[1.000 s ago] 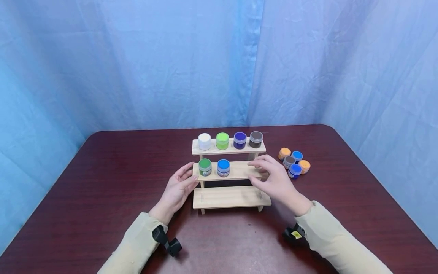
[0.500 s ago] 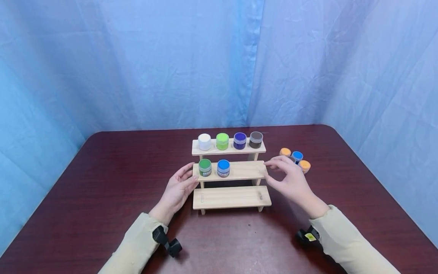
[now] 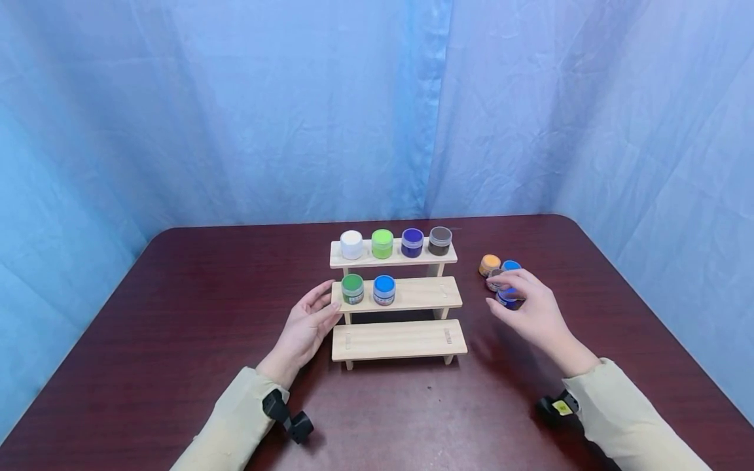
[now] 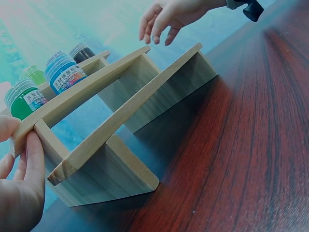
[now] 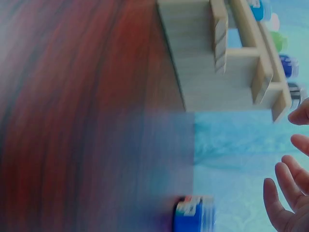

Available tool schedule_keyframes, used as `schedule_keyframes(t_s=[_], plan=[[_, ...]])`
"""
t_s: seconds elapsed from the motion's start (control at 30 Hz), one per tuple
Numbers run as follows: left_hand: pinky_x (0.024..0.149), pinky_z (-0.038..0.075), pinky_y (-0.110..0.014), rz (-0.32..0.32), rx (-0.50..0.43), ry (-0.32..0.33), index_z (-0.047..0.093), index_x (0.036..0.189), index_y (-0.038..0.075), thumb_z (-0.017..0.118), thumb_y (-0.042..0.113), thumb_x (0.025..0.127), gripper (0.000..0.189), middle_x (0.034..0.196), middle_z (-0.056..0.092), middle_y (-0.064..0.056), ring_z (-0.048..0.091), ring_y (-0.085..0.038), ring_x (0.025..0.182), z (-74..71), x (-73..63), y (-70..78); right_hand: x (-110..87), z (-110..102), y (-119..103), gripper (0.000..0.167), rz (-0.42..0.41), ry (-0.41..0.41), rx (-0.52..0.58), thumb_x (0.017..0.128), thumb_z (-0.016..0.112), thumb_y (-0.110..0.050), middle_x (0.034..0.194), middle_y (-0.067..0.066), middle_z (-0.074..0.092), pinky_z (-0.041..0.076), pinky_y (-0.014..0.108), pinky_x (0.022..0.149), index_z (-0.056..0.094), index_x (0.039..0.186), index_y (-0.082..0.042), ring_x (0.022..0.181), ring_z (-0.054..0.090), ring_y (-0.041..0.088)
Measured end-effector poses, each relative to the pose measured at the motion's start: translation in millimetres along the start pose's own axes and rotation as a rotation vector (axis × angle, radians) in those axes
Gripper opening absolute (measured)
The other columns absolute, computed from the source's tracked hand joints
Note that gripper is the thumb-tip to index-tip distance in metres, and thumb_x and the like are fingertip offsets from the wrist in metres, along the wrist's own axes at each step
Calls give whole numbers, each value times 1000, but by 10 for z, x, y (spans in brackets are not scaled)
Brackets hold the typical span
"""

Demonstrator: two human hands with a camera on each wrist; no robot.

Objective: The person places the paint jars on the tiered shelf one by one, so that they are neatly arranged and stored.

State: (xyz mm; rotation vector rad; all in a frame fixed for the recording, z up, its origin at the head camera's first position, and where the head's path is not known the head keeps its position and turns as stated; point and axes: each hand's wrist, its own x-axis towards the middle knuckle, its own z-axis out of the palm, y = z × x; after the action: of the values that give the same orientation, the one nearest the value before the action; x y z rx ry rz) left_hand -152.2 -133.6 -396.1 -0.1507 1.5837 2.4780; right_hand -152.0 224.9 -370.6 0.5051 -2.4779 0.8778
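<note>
My left hand (image 3: 305, 328) pinches the left end of the middle tier of a three-tier wooden stand (image 3: 421, 294), thumb on the edge and fingers below. A green paint jar (image 3: 353, 289) and a light blue paint jar (image 3: 384, 290) stand on that tier. Above the loose paint jars to the right of the stand, my right hand (image 3: 535, 313) hovers with fingers parted, holding nothing. Under it are a dark blue jar (image 3: 504, 299) and a brown jar (image 3: 493, 279), both partly covered. The right wrist view shows the dark blue jar (image 5: 193, 215) below the fingers.
On the top tier stand a white jar (image 3: 351, 245), a lime green jar (image 3: 382, 244), a purple jar (image 3: 412, 243) and a dark brown jar (image 3: 440, 241). An orange jar (image 3: 489, 263) and another blue jar (image 3: 511, 265) sit in the right group on the dark red table (image 3: 194, 314).
My right hand has moved right, from above the middle tier past its right end to the loose jars. My left hand stays on the stand, and the stand has not shifted.
</note>
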Motion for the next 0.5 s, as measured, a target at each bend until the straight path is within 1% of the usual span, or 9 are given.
schedule_keyframes(t_s=[0.07,0.13,0.17,0.23,0.37,0.43,0.5], plan=[[77,52,-13,1,-1,-1,27,146,-1,44,-12,93,57,101,53,2,61,-2,82,-1,-2,1,-12,-29,50,28,16,-11,-11,73,76,-1,100,5,61,54,14,68,69,101,-5,80,56,4],[77,52,-13,1,-3,-3,27,146,-1,44,-12,93,57,101,53,2,61,-1,82,-2,-4,2,-19,-58,97,29,31,-18,-26,74,76,-2,99,7,61,55,19,65,69,102,-4,77,57,12],[77,52,-12,1,-2,-3,27,146,-1,44,-12,93,57,101,53,2,60,-1,82,-3,-4,2,-21,-73,122,30,42,-23,-37,74,76,-2,99,8,60,54,18,65,69,102,-3,78,56,15],[77,52,-12,1,-1,-6,27,146,-1,44,-12,93,57,101,53,2,60,-1,82,-4,-7,3,-21,-108,167,31,58,-30,-44,74,76,-2,99,10,60,53,15,67,68,104,-1,78,56,20],[77,52,-12,2,-2,-6,27,146,-1,44,-12,93,57,101,53,2,60,-1,82,-4,-7,2,-9,-176,239,32,89,-50,-49,75,75,-2,101,14,60,42,0,73,67,106,1,81,55,23],[77,52,-12,2,0,-6,27,146,-1,44,-12,93,57,101,53,2,60,-1,82,-4,-8,4,-3,-203,269,33,102,-64,-58,76,74,-2,103,15,60,38,-3,74,66,108,2,82,55,25],[76,52,-12,2,1,-6,27,146,-1,44,-12,93,57,101,53,3,60,-1,82,-5,-5,6,4,-230,300,33,116,-84,-71,77,73,-4,104,16,59,40,-1,74,65,109,2,84,54,25]])
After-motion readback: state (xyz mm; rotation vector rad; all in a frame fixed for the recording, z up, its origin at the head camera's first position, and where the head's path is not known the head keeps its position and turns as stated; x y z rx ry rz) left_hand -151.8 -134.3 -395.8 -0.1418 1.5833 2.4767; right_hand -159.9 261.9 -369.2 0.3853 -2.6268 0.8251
